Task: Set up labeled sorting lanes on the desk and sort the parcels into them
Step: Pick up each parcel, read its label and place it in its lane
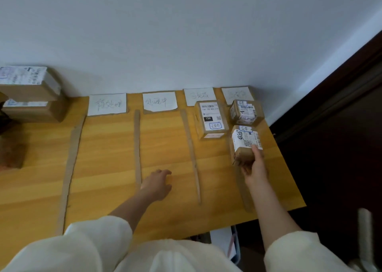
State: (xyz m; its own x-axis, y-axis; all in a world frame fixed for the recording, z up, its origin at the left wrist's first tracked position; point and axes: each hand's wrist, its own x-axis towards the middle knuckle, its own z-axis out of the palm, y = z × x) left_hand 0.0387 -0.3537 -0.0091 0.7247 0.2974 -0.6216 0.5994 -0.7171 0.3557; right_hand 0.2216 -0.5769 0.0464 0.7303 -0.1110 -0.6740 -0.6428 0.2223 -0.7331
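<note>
My right hand [253, 164] is out at about two o'clock from me, fingers wrapped around the near end of a small parcel [246, 142]. That parcel sits in the far-right lane of the desk [107, 168], its white shipping label facing up with handwritten digits on it; whether its base rests fully on the wood, I can't tell. Directly beyond it, at twelve o'clock from the parcel, a second small box [245, 112] sits just in front of the rightmost card [235, 94]. At ten o'clock from my held parcel, one lane over, a taller box [211, 119] stands with a label marked 15H, right below the third card [198, 95].

My left hand [158, 183] is loose, fingers relaxed and slightly bent, holding nothing, resting low over the desk at twelve o'clock from me, in the second lane. Just to its nine o'clock runs a cardboard strip [137, 147]; another strip [191, 153] runs at its three o'clock, and a wider strip [71, 168] marks the left edge of the first lane. A fourth strip [245, 193] lies under my right wrist.

Two more white cards with handwriting head the first lane [106, 104] and second lane [159, 101], up at the wall.

Far out at ten o'clock, two bigger boxes [31, 98] are stacked against the wall, outside the lanes.
</note>
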